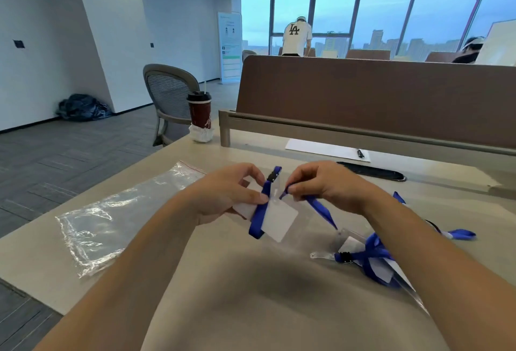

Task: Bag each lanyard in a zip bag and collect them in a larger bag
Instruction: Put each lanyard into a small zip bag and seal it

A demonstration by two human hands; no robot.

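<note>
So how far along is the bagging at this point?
Early. Done: nothing visible; the large zip bag lies flat, seemingly empty. In hand: the left hand holds a badge card with blue strap wound round it; the right hand pinches the strap. Left: bagging it, plus the loose lanyards at right.

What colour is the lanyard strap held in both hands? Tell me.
The strap is blue, clearest in the head view.
</note>
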